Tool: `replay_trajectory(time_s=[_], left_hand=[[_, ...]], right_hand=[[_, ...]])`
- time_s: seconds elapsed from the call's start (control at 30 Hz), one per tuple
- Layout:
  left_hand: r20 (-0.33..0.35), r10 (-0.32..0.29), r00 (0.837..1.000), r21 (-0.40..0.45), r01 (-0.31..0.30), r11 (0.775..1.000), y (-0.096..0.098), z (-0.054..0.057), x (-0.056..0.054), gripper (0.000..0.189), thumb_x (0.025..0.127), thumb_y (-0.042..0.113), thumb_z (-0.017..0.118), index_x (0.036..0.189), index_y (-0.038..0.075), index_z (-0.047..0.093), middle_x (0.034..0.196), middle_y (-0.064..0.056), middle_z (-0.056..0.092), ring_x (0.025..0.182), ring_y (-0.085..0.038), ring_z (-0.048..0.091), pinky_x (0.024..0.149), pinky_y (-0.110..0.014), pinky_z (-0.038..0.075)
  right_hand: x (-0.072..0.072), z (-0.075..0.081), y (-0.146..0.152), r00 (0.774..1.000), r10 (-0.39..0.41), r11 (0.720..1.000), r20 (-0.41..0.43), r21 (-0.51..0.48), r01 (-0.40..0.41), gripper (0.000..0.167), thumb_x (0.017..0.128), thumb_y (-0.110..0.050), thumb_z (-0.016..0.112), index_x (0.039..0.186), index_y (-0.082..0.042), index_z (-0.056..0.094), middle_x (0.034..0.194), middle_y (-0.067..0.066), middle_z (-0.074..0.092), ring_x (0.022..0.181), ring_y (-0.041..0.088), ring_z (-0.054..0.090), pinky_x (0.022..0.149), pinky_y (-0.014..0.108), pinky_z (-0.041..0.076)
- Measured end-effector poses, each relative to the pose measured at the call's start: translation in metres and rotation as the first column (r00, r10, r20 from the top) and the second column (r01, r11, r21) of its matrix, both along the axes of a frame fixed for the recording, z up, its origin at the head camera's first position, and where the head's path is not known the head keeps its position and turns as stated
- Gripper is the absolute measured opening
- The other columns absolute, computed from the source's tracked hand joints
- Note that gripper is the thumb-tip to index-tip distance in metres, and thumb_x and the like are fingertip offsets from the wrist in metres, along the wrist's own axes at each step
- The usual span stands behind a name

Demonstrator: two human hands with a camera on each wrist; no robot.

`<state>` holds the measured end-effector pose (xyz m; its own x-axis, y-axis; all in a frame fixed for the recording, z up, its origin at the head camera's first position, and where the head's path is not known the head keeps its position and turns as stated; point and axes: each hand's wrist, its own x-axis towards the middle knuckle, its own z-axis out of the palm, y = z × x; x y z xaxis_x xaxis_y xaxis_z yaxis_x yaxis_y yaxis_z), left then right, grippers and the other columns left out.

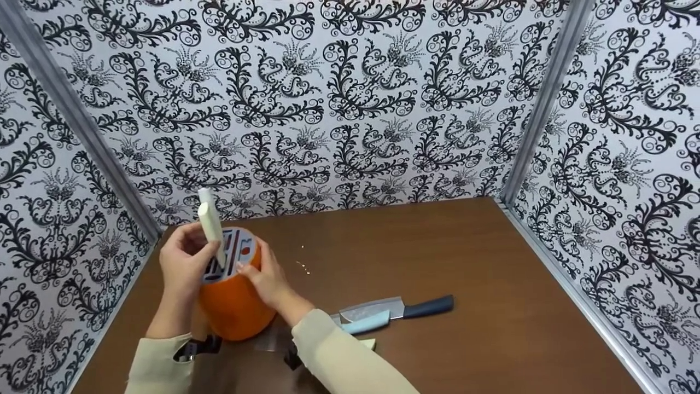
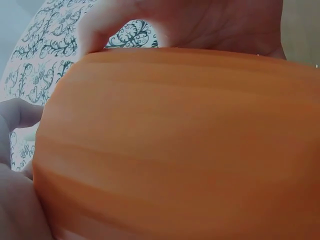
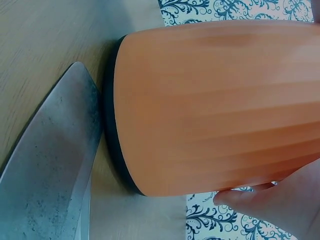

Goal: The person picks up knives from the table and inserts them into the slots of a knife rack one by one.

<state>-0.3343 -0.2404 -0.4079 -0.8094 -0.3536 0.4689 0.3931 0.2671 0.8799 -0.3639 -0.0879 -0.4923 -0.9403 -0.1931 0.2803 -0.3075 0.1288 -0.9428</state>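
An orange knife block (image 1: pixel 238 312) with a grey slotted top stands upright at the table's left side. From its slots rise two pale handles, the nearer a pale green knife handle (image 1: pixel 211 223) and a whiter handle (image 1: pixel 204 194) just behind. My left hand (image 1: pixel 183 265) pinches the nearer knife low down, above the slots; its blade is mostly hidden. Around the block's right side, my right hand (image 1: pixel 270 282) grips the upper edge, thumb on the rim. The block's ribbed orange wall (image 2: pixel 175 140) fills most of the left wrist view.
Right of the block lie a knife with a dark blue handle (image 1: pixel 429 306), one with a light blue handle (image 1: pixel 367 323) and a pale green handle end (image 1: pixel 369 343) by my sleeve. A broad blade (image 3: pixel 55 150) points at the block's base. Small crumbs (image 1: pixel 305 268) dot the table.
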Motion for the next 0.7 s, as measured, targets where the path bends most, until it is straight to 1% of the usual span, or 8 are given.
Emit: replay_trajectory(time_s=[0.17,0.27,0.4,0.5,0.53,0.6,0.67,0.7], left_hand=[[-0.063,0.011,0.998,0.088,-0.005,0.996,0.002,-0.003,-0.001,0.036,0.084,-0.012,0.077,0.118,-0.005,0.068,0.092,0.008,0.070,0.082,-0.006,0.067,0.076,-0.013,0.057],[-0.078,0.021,0.997,0.118,-0.012,0.993,0.003,-0.003,-0.001,0.035,0.084,-0.012,0.077,0.116,-0.006,0.066,0.093,0.009,0.070,0.082,-0.006,0.067,0.076,-0.013,0.056],[-0.068,0.016,0.998,0.083,-0.010,0.996,0.003,-0.001,0.001,0.036,0.084,-0.011,0.077,0.118,-0.007,0.065,0.094,0.010,0.068,0.082,-0.006,0.065,0.076,-0.013,0.056],[-0.104,-0.031,0.994,0.106,0.042,0.993,0.002,0.000,0.003,0.037,0.084,-0.014,0.074,0.119,-0.012,0.063,0.097,0.005,0.068,0.084,-0.008,0.065,0.079,-0.014,0.057],[-0.129,-0.033,0.991,0.119,0.049,0.992,0.002,0.000,0.005,0.037,0.083,-0.016,0.074,0.118,-0.013,0.063,0.097,0.003,0.068,0.085,-0.010,0.066,0.080,-0.015,0.058],[-0.196,-0.006,0.981,0.159,0.037,0.987,0.002,0.001,0.011,0.035,0.081,-0.019,0.071,0.115,-0.014,0.064,0.098,-0.002,0.068,0.086,-0.012,0.066,0.083,-0.016,0.059],[-0.274,0.063,0.960,0.187,-0.011,0.982,0.002,-0.001,0.020,0.033,0.080,-0.021,0.070,0.111,-0.013,0.064,0.096,-0.003,0.067,0.086,-0.013,0.065,0.083,-0.017,0.058],[-0.313,0.108,0.944,0.195,-0.048,0.980,0.004,-0.002,0.025,0.031,0.078,-0.022,0.069,0.108,-0.013,0.065,0.094,-0.003,0.065,0.084,-0.013,0.064,0.080,-0.016,0.058]], right_hand=[[0.001,0.001,-0.002,1.000,-0.021,1.000,-0.022,-0.010,0.021,0.070,0.093,-0.038,0.071,0.157,-0.023,0.047,0.141,0.006,0.062,0.118,0.016,0.061,0.108,0.029,0.048],[0.002,0.002,-0.001,1.000,-0.015,1.000,-0.014,-0.022,0.014,0.071,0.092,-0.037,0.072,0.157,-0.023,0.048,0.141,0.006,0.061,0.119,0.016,0.060,0.108,0.029,0.047],[0.004,0.008,0.006,0.997,0.029,0.998,0.072,-0.048,-0.025,0.074,0.092,-0.038,0.074,0.159,-0.023,0.046,0.146,0.008,0.060,0.126,0.019,0.059,0.115,0.036,0.045],[0.008,0.011,0.020,0.984,0.085,0.995,0.154,-0.060,-0.077,0.083,0.093,-0.040,0.076,0.164,-0.021,0.039,0.158,0.013,0.053,0.142,0.029,0.053,0.125,0.047,0.038],[0.011,0.012,0.027,0.980,0.101,0.994,0.169,-0.054,-0.093,0.087,0.093,-0.041,0.077,0.166,-0.021,0.035,0.162,0.014,0.049,0.148,0.031,0.049,0.128,0.050,0.035],[0.018,0.012,0.040,0.976,0.127,0.992,0.178,-0.046,-0.121,0.093,0.092,-0.040,0.080,0.168,-0.021,0.031,0.168,0.017,0.041,0.155,0.036,0.040,0.130,0.056,0.030],[0.026,0.012,0.054,0.977,0.137,0.991,0.162,-0.026,-0.135,0.097,0.089,-0.037,0.085,0.168,-0.021,0.031,0.169,0.019,0.040,0.157,0.039,0.037,0.129,0.060,0.030],[0.031,0.012,0.061,0.980,0.135,0.991,0.145,-0.013,-0.134,0.096,0.088,-0.034,0.086,0.167,-0.022,0.033,0.167,0.019,0.042,0.156,0.039,0.039,0.128,0.061,0.031]])
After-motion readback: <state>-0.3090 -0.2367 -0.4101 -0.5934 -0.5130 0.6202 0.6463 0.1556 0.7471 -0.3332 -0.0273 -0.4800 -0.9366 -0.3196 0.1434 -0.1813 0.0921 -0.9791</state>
